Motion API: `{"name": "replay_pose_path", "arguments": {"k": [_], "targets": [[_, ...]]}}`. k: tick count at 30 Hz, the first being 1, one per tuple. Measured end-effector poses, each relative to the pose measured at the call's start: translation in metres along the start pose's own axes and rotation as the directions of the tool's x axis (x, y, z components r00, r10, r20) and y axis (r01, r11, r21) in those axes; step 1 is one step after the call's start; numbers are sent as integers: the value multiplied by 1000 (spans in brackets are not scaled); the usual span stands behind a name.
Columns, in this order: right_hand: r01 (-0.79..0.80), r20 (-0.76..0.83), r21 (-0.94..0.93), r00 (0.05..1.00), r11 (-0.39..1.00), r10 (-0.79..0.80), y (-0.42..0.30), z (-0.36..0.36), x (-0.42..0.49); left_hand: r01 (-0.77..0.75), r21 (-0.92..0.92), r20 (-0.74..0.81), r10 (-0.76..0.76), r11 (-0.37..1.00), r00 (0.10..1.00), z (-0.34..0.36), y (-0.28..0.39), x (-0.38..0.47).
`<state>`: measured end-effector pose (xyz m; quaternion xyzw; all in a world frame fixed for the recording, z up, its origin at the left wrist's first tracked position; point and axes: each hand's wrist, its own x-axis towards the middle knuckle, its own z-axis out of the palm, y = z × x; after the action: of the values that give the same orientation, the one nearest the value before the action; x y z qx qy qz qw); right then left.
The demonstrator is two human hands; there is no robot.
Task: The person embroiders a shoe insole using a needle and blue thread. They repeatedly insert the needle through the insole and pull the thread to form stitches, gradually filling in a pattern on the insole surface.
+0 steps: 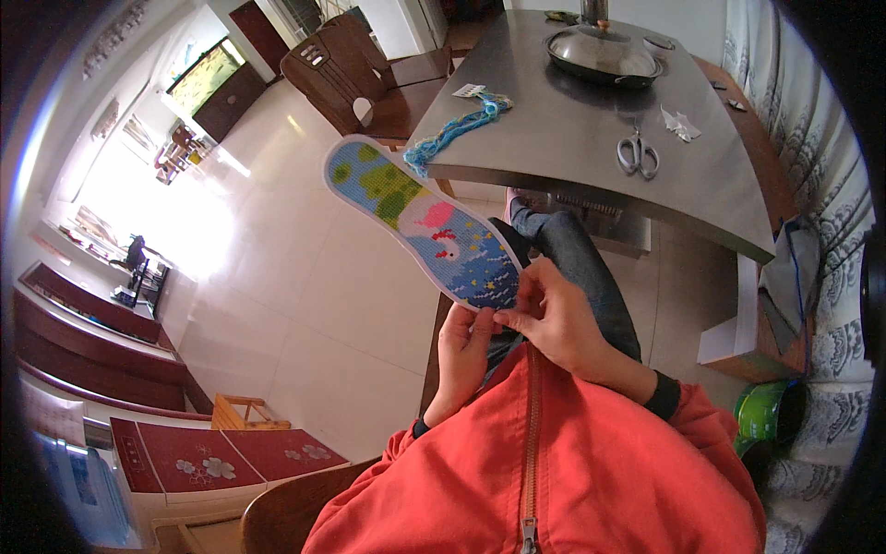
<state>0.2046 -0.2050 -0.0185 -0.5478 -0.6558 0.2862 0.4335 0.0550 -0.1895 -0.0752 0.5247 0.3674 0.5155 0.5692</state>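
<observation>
A cross-stitched insole (pixel 422 232) with a white border extends up and left from my hands. Its pattern shows green leaf shapes, a white and pink bird, and dark blue water with yellow specks. My left hand (pixel 465 353) pinches the border at the insole's near end. Close beside it, my right hand (pixel 562 317) has its thumb and fingers at the same end, on the right edge. The two thumbs nearly meet. Whether a needle or thread is between the fingers is too small to tell.
On the metal-topped table (pixel 540 131) lie a blue thread skein (pixel 457 128), scissors (pixel 637 156), crumpled tissue (pixel 680 124) and a lidded pan (pixel 604 55). A wooden chair (pixel 356 76) stands at the far left corner. Below right are a box (pixel 758 346) and green container (pixel 758 414).
</observation>
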Motion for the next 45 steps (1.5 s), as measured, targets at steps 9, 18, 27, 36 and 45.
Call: {"name": "replay_pose_path", "arguments": {"k": [9,18,27,36,45], "targets": [[-490,473,674,861,553,186,35,4,9,195,-453,122,-156,870,980,3,-3,4],[-392,360,770,918,503,164,39,12,9,274,-542,201,-194,795,960,0,-2,4],[-132,247,931,914,-339,322,94,-47,17,241,-617,78,-247,749,966,-15,-7,16],[421,-310,896,819,-139,482,161,-175,-37,-27,-592,-253,-154,806,955,-162,-47,52],[251,-413,903,730,348,545,136,-142,-16,147,-796,1,-241,588,970,-140,-57,54]]}}
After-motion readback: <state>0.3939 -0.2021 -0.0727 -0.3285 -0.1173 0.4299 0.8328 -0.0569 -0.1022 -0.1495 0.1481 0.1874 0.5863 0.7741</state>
